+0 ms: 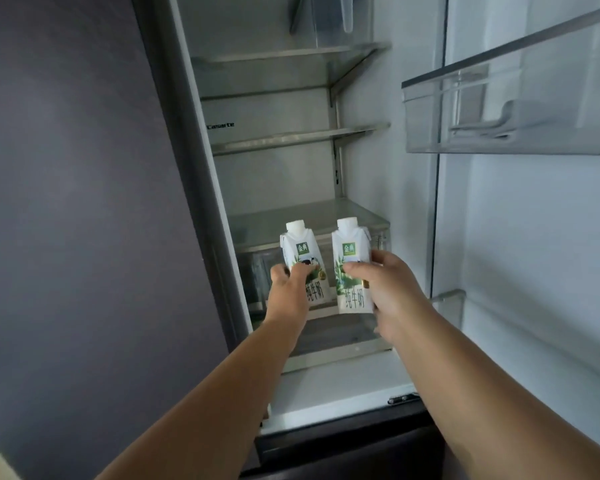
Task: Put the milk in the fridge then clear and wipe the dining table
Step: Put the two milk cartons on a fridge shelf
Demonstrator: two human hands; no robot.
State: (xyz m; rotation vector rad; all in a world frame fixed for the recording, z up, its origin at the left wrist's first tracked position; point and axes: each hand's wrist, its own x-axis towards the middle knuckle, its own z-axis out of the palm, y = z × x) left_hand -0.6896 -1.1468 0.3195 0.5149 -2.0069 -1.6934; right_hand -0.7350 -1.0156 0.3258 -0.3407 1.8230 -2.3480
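Observation:
Two white milk cartons with green labels and white caps are held upright in front of the open fridge [291, 140]. My left hand [288, 289] grips the left milk carton [300, 251] by its lower half. My right hand [381, 289] grips the right milk carton [350, 258] from its right side. Both cartons hover just before the lowest shelf [309, 216], above the drawer front [326, 327]. The dining table is out of sight.
Bare glass shelves [291, 138] run up the fridge interior. The open door on the right carries a clear bin [513, 116]. A closed dark grey door [84, 202] fills the left side. A dark lower drawer [343, 445] sits below.

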